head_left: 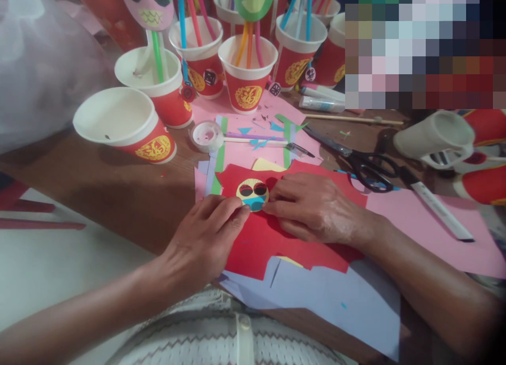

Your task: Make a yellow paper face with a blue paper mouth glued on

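A small round yellow paper face (pixel 254 184) with dark oval eyes and a blue lower part lies over a sheet of red paper (pixel 253 249). My left hand (pixel 209 233) holds its lower left edge, thumb and forefinger closed together. At its right edge, the closed fingers of my right hand (pixel 312 207) grip it, thumb low and forefinger above. My right palm hides part of the red sheet. Under the red paper are a lavender sheet (pixel 336 294) and a pink sheet (pixel 419 217).
Red-and-white paper cups (pixel 247 91), several with coloured straws, crowd the back. A tape roll (pixel 206 137) sits left of a thin brush (pixel 261 139). Black scissors (pixel 371 170), a white marker (pixel 443 209) and a white mug (pixel 438 136) lie to the right.
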Demonstrator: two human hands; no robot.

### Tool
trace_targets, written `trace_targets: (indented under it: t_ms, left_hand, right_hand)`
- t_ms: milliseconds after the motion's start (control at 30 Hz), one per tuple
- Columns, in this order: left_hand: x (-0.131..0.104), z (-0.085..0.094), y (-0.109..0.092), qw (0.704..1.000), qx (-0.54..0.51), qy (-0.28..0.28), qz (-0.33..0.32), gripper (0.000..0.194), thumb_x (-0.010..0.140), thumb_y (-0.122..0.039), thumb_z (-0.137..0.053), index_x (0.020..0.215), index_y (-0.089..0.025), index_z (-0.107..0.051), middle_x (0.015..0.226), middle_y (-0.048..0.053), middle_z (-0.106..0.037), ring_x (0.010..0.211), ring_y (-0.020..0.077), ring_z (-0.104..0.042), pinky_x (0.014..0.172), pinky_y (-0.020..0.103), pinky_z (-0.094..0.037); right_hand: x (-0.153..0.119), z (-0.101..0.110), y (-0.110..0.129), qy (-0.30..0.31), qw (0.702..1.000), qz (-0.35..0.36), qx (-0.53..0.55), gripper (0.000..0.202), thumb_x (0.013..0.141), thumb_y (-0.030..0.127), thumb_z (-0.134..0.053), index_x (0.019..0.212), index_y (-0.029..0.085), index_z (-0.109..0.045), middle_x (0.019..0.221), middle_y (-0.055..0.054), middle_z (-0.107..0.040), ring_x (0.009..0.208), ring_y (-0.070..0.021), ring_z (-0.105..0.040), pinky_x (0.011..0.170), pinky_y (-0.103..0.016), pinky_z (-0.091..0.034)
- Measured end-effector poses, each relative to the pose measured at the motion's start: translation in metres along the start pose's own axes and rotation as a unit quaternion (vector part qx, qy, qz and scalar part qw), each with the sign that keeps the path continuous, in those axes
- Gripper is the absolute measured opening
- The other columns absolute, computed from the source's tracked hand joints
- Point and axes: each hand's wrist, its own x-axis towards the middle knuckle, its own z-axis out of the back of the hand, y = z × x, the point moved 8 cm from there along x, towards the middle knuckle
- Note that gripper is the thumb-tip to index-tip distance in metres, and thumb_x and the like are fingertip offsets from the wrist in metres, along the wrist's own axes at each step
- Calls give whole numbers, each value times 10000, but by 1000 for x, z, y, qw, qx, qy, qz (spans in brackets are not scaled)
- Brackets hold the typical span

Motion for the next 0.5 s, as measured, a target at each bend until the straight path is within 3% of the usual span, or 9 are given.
trace_targets:
  t_ms: [500]
  left_hand:
    - [-1, 0, 0, 1000, 4, 9, -1, 320, 829, -42, -431, 1106, -111, -576, 1041, 97, -601, 887, 206, -527, 766, 329, -469]
  right_hand:
    - [1, 0, 2, 3, 1000, 12, -4, 225, 859, 155, -443, 813, 160, -664, 723, -91, -614, 746, -206, -534, 649, -332, -411]
